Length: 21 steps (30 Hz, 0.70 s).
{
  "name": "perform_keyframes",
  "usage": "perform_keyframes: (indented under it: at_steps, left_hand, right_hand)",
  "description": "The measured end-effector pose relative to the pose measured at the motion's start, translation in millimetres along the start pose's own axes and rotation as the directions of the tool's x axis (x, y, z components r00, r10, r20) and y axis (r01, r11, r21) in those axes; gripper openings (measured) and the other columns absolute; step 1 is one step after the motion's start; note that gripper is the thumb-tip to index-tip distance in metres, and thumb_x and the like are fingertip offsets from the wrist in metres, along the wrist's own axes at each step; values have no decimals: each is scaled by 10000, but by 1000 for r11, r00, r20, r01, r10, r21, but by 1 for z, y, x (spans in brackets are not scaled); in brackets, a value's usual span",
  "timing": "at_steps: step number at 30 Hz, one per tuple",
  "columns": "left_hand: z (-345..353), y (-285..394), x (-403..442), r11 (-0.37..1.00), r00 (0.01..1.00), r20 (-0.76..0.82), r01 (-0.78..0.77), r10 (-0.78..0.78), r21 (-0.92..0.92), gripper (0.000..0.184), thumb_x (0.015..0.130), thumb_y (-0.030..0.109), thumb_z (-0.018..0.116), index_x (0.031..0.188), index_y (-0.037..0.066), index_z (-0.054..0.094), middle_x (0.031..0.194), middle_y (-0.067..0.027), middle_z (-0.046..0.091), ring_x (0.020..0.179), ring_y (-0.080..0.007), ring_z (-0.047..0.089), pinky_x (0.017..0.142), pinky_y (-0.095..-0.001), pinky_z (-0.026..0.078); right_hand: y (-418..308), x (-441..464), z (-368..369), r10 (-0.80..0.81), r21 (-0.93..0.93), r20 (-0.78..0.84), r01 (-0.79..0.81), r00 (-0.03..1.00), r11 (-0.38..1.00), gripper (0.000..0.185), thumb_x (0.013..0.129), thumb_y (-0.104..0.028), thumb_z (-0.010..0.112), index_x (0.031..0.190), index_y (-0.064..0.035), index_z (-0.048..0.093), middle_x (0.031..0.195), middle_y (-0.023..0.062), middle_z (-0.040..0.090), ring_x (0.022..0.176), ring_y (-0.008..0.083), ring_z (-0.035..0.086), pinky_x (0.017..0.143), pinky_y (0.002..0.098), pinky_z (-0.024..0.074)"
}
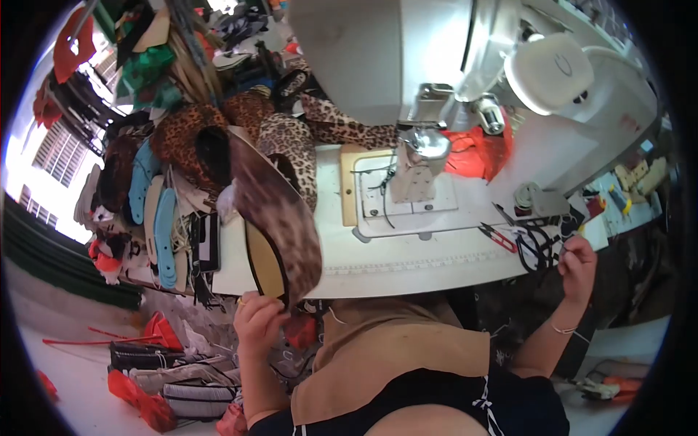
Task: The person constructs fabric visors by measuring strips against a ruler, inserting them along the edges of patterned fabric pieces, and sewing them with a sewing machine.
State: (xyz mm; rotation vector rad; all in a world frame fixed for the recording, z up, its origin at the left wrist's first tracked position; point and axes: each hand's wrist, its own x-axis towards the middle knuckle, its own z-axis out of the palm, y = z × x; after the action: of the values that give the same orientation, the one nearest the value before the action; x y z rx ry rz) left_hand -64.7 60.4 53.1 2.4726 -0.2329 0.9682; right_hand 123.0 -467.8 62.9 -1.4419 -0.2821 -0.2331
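Note:
My left hand [259, 320] is closed on the lower end of a long, curved leopard-print piece [291, 225], which has a tan underside and a dark edge. It is held up at the table's front edge, its upper end near the leopard-print pile. On the right, my right hand [578, 265] is raised with fingers pinched at a bundle of thin black straps [536, 247]; its fingertips seem to grip one strap. Beside the straps lie thread snips with red handles [499, 237]. A sewing machine [422, 163] stands between my hands, dark threads trailing over its plate.
Leopard-print pieces [287, 145] are heaped at the back left, with blue strap-like pieces [166, 240] in front. A red bag [476, 154] sits behind the machine head. A printed ruler scale [407, 266] runs along the white table [356, 282]. Bundles [200, 400] lie at lower left.

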Motion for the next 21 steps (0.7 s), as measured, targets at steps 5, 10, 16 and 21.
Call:
perform_keyframes:
  at_steps: [5,10,16,21]
  left_hand:
    - [23,-6,25,995,929,363,-96,79,31,240,626,243,797,749,93,655,839,-43,594,810,-287,561,697,-369,477]
    - [68,10,70,942,942,245,-277,229,187,238,686,261,775,773,78,649,828,-56,597,808,-296,559,737,-394,471]
    - [144,43,88,987,626,778,151,-56,-50,168,888,209,622,831,56,661,824,-80,645,716,-270,617,687,-370,497]
    - [200,24,83,37,258,951,966,-173,-255,251,950,253,566,885,19,630,815,-61,647,715,-160,629,678,-294,532]
  right_hand:
    - [-24,-9,6,-70,-59,268,89,961,994,110,707,24,604,813,-4,587,765,58,528,582,89,485,481,185,370]
    - [6,-12,75,9,-233,330,73,944,970,86,683,39,640,753,-5,612,774,33,582,635,109,537,554,219,404]
    - [37,-29,141,-32,-426,442,241,897,872,79,683,-22,667,751,-37,631,734,89,603,706,235,585,660,317,474]
    - [62,-46,174,-228,-462,422,424,878,779,116,649,-30,681,743,-59,618,784,83,583,849,297,558,752,378,475]
